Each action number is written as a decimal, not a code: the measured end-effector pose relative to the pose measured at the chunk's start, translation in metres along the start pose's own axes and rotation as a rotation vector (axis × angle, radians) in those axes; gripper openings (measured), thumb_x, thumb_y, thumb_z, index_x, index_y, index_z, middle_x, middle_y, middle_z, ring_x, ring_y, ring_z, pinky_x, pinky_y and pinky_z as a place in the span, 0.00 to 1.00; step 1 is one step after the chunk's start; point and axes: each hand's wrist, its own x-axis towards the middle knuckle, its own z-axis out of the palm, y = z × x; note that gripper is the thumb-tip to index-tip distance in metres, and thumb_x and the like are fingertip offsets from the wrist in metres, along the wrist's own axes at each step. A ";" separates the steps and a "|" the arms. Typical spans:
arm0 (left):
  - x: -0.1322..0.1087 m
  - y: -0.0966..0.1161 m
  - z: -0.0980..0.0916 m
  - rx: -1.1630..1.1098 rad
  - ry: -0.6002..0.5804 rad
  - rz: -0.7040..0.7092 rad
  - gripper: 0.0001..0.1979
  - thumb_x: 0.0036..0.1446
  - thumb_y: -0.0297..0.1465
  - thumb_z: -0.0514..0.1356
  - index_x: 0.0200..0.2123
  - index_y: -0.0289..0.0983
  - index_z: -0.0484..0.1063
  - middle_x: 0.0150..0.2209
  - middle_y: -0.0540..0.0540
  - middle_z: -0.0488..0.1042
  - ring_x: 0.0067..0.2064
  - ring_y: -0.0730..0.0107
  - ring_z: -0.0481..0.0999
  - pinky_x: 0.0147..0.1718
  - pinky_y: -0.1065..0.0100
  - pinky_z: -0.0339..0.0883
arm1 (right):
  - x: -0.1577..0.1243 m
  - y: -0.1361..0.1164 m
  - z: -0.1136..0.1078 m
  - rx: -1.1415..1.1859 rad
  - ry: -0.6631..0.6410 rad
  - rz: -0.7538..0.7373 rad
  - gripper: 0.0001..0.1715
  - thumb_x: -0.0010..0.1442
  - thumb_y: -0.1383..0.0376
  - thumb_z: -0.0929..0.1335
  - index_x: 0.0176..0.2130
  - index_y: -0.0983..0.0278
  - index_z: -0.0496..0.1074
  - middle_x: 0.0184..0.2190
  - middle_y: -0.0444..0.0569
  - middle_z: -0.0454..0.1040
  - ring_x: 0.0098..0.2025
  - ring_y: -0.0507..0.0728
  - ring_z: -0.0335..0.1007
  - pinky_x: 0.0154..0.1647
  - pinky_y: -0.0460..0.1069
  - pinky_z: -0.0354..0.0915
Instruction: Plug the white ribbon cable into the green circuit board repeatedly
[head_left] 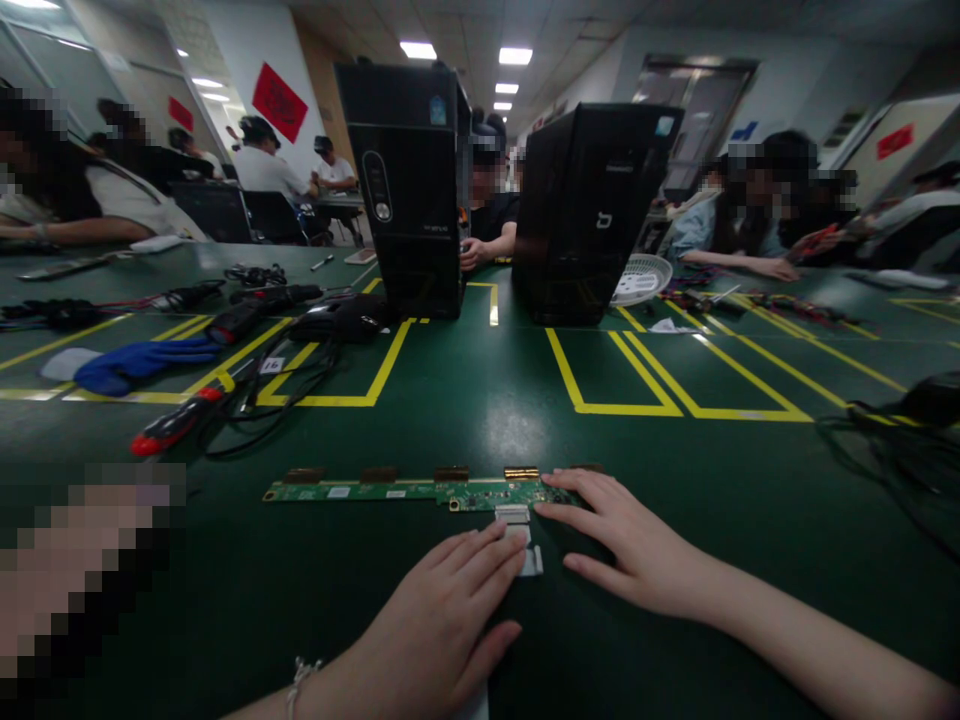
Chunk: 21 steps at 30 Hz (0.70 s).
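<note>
A long, narrow green circuit board lies flat on the green table, with several brownish-gold tabs along its far edge. At its near edge, a white flat ribbon cable meets a connector. My left hand rests over the cable, its fingers stretched out flat and their tips near the connector. Part of the cable is hidden under that palm. My right hand has its fingers spread, with the fingertips touching the right end of the board, which they partly cover.
Two black computer towers stand across the table, a person behind them. To the left lie a red-and-black screwdriver, a blue glove and black cables. A white basket and more cables are on the right.
</note>
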 end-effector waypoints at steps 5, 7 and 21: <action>0.000 0.001 0.001 0.028 -0.024 -0.009 0.27 0.65 0.33 0.54 0.66 0.37 0.55 0.67 0.44 0.58 0.67 0.58 0.58 0.62 0.53 0.59 | 0.002 -0.002 -0.002 0.010 -0.027 0.007 0.29 0.66 0.52 0.63 0.64 0.53 0.61 0.66 0.51 0.57 0.67 0.63 0.50 0.64 0.65 0.54; 0.000 0.001 0.003 0.031 -0.010 -0.009 0.28 0.65 0.33 0.55 0.66 0.37 0.55 0.67 0.44 0.58 0.67 0.59 0.58 0.62 0.55 0.58 | 0.002 -0.002 -0.002 0.021 -0.023 0.005 0.28 0.66 0.53 0.63 0.63 0.53 0.61 0.66 0.50 0.58 0.67 0.63 0.50 0.65 0.65 0.53; 0.004 0.004 -0.001 0.048 -0.063 -0.040 0.28 0.66 0.36 0.54 0.66 0.34 0.55 0.67 0.42 0.57 0.67 0.57 0.58 0.63 0.53 0.57 | 0.002 -0.002 -0.001 0.008 -0.045 0.014 0.29 0.66 0.52 0.63 0.63 0.54 0.61 0.66 0.49 0.58 0.68 0.62 0.49 0.67 0.66 0.50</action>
